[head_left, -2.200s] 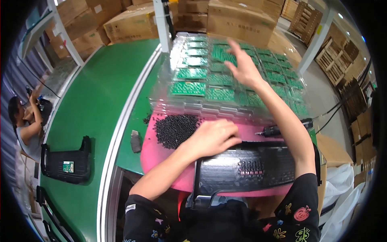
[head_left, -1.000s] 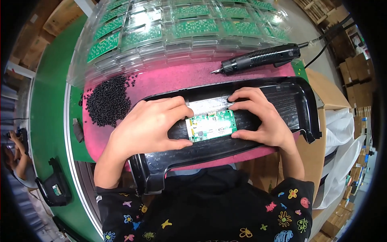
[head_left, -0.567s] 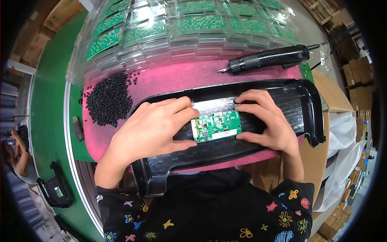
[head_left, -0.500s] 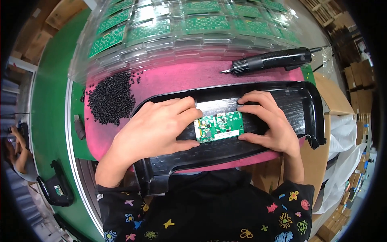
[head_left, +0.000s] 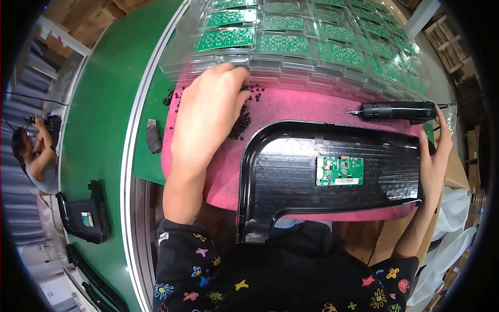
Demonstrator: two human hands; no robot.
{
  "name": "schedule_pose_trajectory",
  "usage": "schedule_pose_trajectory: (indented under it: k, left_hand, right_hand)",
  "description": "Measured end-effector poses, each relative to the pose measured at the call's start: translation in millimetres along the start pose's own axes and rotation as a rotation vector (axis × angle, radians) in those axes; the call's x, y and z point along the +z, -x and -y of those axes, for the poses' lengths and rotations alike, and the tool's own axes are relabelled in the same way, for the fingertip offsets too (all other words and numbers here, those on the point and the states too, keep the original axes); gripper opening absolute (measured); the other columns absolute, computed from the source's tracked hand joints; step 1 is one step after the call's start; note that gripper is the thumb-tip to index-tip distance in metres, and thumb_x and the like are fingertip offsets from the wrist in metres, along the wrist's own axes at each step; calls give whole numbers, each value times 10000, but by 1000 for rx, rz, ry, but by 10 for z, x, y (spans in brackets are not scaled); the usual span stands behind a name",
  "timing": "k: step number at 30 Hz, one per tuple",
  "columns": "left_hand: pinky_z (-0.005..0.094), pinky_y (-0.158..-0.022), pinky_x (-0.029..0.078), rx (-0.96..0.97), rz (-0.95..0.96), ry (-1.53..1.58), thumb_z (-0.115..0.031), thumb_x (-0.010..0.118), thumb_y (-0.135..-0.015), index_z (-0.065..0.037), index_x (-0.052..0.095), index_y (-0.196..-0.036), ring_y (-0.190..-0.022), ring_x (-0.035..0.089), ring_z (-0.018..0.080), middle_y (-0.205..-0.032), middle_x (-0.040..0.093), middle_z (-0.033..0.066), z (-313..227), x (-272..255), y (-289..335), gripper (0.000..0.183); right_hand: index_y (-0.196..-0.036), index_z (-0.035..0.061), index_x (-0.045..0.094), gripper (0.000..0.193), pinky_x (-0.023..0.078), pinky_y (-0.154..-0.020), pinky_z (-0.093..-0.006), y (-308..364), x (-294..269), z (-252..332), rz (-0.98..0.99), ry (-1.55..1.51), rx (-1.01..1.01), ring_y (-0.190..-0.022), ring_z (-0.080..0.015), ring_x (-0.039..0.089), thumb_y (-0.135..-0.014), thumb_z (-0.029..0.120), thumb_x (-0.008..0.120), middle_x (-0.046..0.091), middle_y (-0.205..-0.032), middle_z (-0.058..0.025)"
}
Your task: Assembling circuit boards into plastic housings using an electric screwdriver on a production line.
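My left hand (head_left: 210, 112) is over a pile of small black screws (head_left: 240, 125), fingers curled down and closed at its far side. Whether a screw is between the fingertips is hidden. A black plastic cover (head_left: 291, 171) lies hollow side up in front of me, with a green circuit board (head_left: 340, 171) flat inside it. At the cover's right end is my right hand (head_left: 436, 156), open, thumb and forefinger apart and pointing away from me. Its forefinger reaches the back end of a black electric screwdriver (head_left: 397, 111), which lies with its bit to the left.
Clear plastic trays (head_left: 291, 65) of green boards are stacked at the back of the pink mat (head_left: 221, 190). A small dark wrapped object (head_left: 153, 138) lies left of the mat. Further left, another black cover (head_left: 86, 213) rests on the green surface, and another person (head_left: 39, 151) works.
Both hands have let go of the circuit board, which now lies in the cover. My left hand moved to the screw pile, my right to the cover's right end. The view has shifted left.
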State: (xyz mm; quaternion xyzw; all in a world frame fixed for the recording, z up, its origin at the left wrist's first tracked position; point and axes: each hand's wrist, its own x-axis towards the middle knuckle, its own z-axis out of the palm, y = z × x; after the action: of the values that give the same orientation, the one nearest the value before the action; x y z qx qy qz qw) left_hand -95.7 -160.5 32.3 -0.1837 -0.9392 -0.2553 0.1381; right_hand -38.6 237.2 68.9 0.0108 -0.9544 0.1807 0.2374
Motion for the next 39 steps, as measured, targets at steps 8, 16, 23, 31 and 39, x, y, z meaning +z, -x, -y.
schedule_pose_trajectory:
  k: [8, 16, 23, 31, 39]
  left_hand:
    - [432, -796, 490, -101, 203, -133, 32, 691, -706, 1, 648, -946, -932, 625, 353, -946, 641, 162, 127, 37, 71, 246]
    - [425, -720, 502, -125, 138, -7, 47, 677, -708, 36, 648, -842, -796, 649, 370, -793, 662, 200, 214, 108, 8, 137]
    - [301, -732, 516, 218, 44, 589, 6, 708, -770, 27, 686, -905, -799, 671, 205, -865, 695, 108, -280, 58, -162, 139]
    - [248, -717, 531, 11, 348, 1186, 61, 673, -836, 49, 688, -954, -804, 653, 142, -901, 682, 107, -543, 327, -136, 120]
    - [252, -711, 529, -155, 381, 1189, 39, 648, -870, 59, 662, -912, -784, 640, 131, -872, 670, 93, -488, 385, -166, 49]
  right_hand:
    - [-1417, 87, 328, 539, 500, -855, -275, -377, 174, -149, 40, -423, 210, -963, -148, 616, -953, 85, 602, 517, -1235, -135]
    - [-1351, 10, 367, 473, 454, -928, -358, -441, 598, 710, 154, -1409, 396, -1026, -219, 580, -975, 190, 591, 595, -1041, -110]
    - [-1331, 57, 395, 404, 343, -997, -444, -349, 339, 914, 162, -1872, 203, -936, -162, 473, -1014, 292, 479, 454, -937, -14]
    - [-1301, 140, 372, 468, 334, -965, -420, -192, 446, 944, 305, -2109, 94, -862, -129, 459, -923, 241, 629, 465, -868, 30]
    - [-1219, 228, 417, 482, 357, -954, -440, -171, 348, 779, 300, -1996, -131, -807, -122, 527, -856, 244, 732, 528, -805, 63]
